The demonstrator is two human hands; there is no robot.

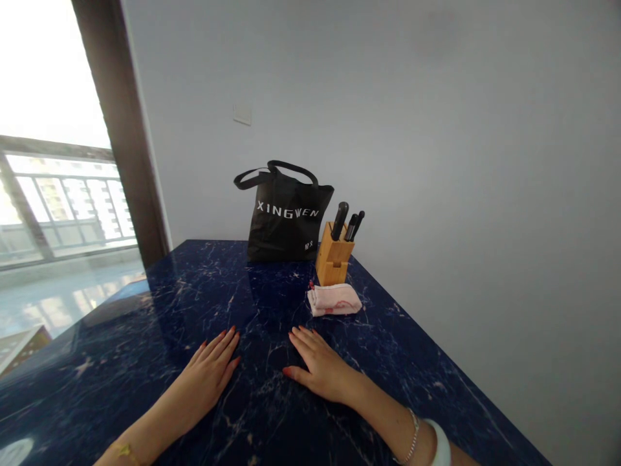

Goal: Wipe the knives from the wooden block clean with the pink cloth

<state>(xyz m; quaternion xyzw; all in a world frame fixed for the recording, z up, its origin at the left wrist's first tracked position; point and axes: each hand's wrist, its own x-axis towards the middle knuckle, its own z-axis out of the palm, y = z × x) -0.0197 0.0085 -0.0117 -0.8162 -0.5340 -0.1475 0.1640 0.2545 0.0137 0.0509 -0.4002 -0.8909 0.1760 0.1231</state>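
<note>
My left hand (209,373) and right hand (321,369) lie flat on the bench (264,414), grip loose and holding nothing, while the pink cloth (334,300), already folded, sits past my right hand, by the wooden block (333,264) with knives (340,221) tucked in.

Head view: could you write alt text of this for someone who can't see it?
A person's bare left hand and right hand lie palm-down, apart, on a dark-blue marble-patterned tabletop. Beyond the right hand are a folded pale-pink cloth and a light-brown wooden knife block with black handles sticking out; farther back, to the left, stands a black fabric XINGWEN tote bag.
</note>
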